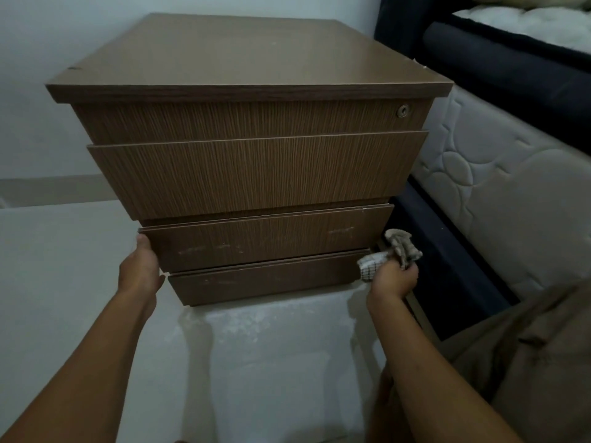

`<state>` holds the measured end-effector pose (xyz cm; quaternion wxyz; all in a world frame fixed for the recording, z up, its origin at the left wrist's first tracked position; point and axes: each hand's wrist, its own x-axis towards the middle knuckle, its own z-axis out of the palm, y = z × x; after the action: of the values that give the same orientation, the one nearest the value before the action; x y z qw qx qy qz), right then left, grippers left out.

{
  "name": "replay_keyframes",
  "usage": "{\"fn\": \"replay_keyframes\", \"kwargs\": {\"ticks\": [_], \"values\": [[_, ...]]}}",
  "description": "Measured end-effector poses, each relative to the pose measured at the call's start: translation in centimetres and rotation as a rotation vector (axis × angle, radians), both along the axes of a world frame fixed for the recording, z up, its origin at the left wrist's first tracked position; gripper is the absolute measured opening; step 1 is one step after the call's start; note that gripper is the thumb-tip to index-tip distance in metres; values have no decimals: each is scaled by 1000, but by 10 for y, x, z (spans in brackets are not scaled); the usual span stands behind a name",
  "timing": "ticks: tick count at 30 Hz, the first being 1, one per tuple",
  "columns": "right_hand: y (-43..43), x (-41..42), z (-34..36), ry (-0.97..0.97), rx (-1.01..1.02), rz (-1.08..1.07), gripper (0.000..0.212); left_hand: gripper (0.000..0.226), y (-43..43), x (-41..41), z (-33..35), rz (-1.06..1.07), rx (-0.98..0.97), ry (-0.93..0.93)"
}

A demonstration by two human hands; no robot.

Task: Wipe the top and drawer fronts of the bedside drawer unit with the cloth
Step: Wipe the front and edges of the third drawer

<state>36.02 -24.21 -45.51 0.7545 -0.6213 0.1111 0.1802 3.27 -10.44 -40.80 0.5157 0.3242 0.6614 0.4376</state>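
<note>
Pale floor [64, 266] and white wall [48, 43] surround the brown bedside drawer unit [249, 174], which stands just beside a quilted mattress [499, 193]. The right hand [391, 278] clenches the crumpled cloth [396, 251] at the right end of the lowest of 4 drawer fronts [265, 282]. The left hand [140, 270] lies against the 3rd front's left edge, fingers hidden, so its grip cannot be told.

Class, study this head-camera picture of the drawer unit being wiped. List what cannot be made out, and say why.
All in the head view:
1. Left hand: its fingers are hidden behind the side of the drawer unit.
2. Cloth: bunched in the right hand, so its full pattern is hidden.
3. Lock: too small to read.
4. Bed: cut off by the right edge.
</note>
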Motion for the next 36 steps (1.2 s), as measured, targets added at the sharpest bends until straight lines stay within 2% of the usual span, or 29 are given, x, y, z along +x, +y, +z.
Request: {"fn": "replay_keyframes", "kwargs": {"ticks": [4,10,18,23,27,36], "values": [[11,-5,4,-114,-40,-130,38,55,-2,-3,0,-53,16,-29],[42,-18,-7,-354,-105,139,44,50,-3,-6,-3,-82,48,-41],[63,-43,-35,-564,-181,165,65,48,-5,-7,-4,-71,61,-58],[63,-63,-34,-693,-195,219,66,47,-6,-9,-4,-87,56,-58],[61,-73,-39,-729,-200,297,73,45,-9,-11,-1,-105,52,-60],[67,-113,-42,-784,-218,414,71,40,-15,-11,11,-136,50,-38]]}}
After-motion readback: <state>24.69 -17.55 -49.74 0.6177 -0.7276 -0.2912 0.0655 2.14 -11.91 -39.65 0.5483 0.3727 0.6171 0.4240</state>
